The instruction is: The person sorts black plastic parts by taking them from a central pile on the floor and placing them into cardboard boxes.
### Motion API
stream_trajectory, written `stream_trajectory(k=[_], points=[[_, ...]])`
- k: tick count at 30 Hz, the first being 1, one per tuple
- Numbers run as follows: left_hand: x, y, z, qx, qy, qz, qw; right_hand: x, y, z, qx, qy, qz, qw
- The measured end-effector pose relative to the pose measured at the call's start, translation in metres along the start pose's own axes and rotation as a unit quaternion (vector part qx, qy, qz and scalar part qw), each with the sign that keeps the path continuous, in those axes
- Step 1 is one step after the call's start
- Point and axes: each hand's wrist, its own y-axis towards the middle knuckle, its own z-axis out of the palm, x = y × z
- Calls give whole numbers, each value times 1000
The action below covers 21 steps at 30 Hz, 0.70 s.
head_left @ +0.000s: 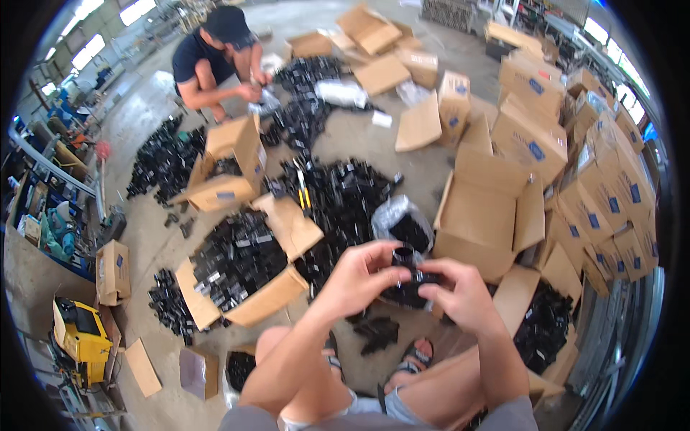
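Over my lap, my left hand (pixel 365 276) pinches a small black tubular part (pixel 404 256) with a round open end. My right hand (pixel 460 293) closes its thumb and fingers on the black piece's right side; whether this is one piece or two joined ones I cannot tell. Just beyond my hands is a clear plastic bag (pixel 392 215) of small black parts. A large pile of black parts (pixel 345 194) spreads over the floor ahead. To the left, an open carton (pixel 267 298) is filled with similar pieces.
A yellow-handled tool (pixel 304 197) lies on the pile. Another person (pixel 215 61) squats at the far left, handling something small. Open cartons (pixel 478 215) and stacked boxes (pixel 604 190) line the right. A yellow machine (pixel 86 343) stands at left.
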Motion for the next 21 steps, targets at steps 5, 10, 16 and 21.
stream_trajectory(k=[5, 10, 16, 21], points=[[7, -2, -10, -121, -3, 31, 992, -15, 19, 6, -33, 133, -25, 990], [11, 7, -41, -343, -162, 80, 922, -85, 72, -10, -96, 107, 114, 983], [19, 14, -55, -377, -284, 11, 881, -243, 169, 9, 9, -304, 146, 942], [16, 22, -45, -375, -288, 6, 881, -312, 232, 61, -107, -374, 213, 896]])
